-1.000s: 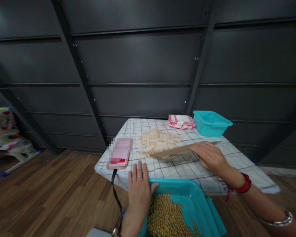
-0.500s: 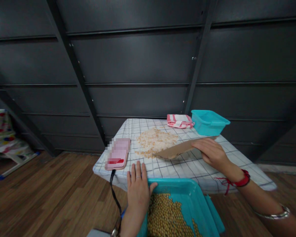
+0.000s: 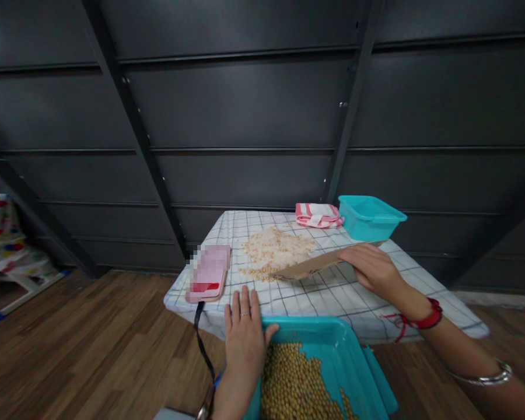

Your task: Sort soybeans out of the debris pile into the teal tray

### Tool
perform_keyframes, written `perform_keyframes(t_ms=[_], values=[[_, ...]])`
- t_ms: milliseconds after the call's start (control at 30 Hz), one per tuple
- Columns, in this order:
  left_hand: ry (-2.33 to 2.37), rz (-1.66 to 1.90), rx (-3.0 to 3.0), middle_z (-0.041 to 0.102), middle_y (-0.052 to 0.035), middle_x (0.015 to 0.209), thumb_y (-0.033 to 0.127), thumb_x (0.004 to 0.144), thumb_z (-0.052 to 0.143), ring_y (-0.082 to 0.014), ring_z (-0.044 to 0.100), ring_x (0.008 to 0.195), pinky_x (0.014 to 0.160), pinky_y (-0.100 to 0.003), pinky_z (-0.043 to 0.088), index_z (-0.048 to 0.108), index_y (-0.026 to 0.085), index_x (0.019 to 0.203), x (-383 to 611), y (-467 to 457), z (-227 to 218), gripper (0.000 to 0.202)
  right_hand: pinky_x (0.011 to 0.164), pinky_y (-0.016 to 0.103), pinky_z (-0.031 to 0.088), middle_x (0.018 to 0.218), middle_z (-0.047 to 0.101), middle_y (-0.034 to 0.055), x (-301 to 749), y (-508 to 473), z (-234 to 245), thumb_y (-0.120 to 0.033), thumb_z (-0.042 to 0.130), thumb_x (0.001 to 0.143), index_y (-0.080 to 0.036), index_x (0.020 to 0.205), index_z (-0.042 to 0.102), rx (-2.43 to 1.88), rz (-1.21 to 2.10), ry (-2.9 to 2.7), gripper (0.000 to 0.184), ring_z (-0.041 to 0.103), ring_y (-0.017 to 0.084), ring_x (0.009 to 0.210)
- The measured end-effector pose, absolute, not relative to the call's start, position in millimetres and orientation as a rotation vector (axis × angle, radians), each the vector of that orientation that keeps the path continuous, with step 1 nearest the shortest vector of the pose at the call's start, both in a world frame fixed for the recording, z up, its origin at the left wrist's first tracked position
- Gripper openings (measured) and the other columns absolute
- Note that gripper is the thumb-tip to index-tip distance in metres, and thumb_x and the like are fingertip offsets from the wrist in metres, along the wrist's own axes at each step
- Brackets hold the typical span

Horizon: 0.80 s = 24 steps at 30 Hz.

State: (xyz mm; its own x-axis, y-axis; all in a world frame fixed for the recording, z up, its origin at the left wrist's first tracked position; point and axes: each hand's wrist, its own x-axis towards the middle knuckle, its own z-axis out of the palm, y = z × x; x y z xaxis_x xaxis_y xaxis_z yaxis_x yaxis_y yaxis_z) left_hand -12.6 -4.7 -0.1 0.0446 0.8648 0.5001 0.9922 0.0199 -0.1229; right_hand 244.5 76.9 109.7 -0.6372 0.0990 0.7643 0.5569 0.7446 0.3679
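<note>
My right hand (image 3: 370, 269) is closed around a strip of cardboard (image 3: 310, 267), tilted with its left end low at the near edge of a pile of white rice-like grains mixed with yellowish ones (image 3: 277, 248). My left hand (image 3: 245, 338) lies flat with fingers stretched out near the table's front edge, its thumb at the rim of a teal plastic tub (image 3: 336, 338). Round greenish-brown beans (image 3: 297, 385) cover part of the tub's bottom. The underside of my left hand is hidden.
A checked white cloth (image 3: 245, 221) covers the table. A pink phone-like case (image 3: 210, 271) lies at left, with a black strap (image 3: 203, 341) hanging down. At the back right are a folded red-and-white towel (image 3: 318, 216) and a smaller teal basin (image 3: 371, 219).
The cardboard's lower edge has risen very slightly, and my right hand has shifted a little to the left with it. My left hand stays in place.
</note>
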Motion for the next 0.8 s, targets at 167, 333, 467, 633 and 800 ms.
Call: perform_keyframes(t_ms=[167,333,467,633,800], values=[[-1.870,-0.380,-1.893,0.046,-0.0169,0.127,0.054,0.072,0.044,-0.0332,0.041,0.116,0.091,-0.051,0.038,0.044,0.011,0.121,-13,-5,1,0.065,0.068,0.034,0.051,0.079,0.065,0.0057,249,74,110,0.002,0.037,0.070,-0.019,0.096,0.055,-0.508,-0.773,-2.172,0.038,0.061,0.018,0.076],[-1.867,-0.366,-1.881,0.047,-0.0166,0.126,0.054,0.072,0.043,-0.0328,0.042,0.115,0.091,-0.049,0.039,0.045,0.011,0.120,-13,-5,1,0.064,0.069,0.034,0.050,0.080,0.065,0.0053,250,74,110,0.001,0.037,0.071,-0.019,0.096,0.055,-0.520,-0.775,-2.151,0.037,0.061,0.017,0.076],[-1.862,-0.329,-1.888,0.046,-0.0175,0.127,0.056,0.072,0.042,-0.0331,0.042,0.115,0.091,-0.050,0.039,0.044,0.011,0.121,-13,-5,1,0.067,0.069,0.033,0.050,0.080,0.064,0.0053,249,72,109,0.002,0.036,0.070,-0.018,0.095,0.054,-0.512,-0.779,-2.196,0.036,0.061,0.017,0.076],[-1.850,-0.339,-1.883,0.047,-0.0178,0.126,0.056,0.071,0.042,-0.0338,0.042,0.115,0.090,-0.050,0.039,0.044,0.010,0.121,-13,-4,0,0.068,0.071,0.033,0.050,0.082,0.064,0.0056,252,67,111,0.004,0.036,0.069,-0.017,0.096,0.052,-0.507,-0.757,-2.218,0.038,0.060,0.017,0.078],[-1.857,-0.353,-1.895,0.044,-0.0180,0.129,0.055,0.073,0.039,-0.0332,0.040,0.117,0.092,-0.051,0.037,0.041,0.011,0.123,-14,-4,-3,0.067,0.071,0.033,0.050,0.082,0.064,0.0048,250,65,112,0.004,0.035,0.069,-0.018,0.098,0.052,-0.505,-0.766,-2.210,0.040,0.060,0.017,0.078]])
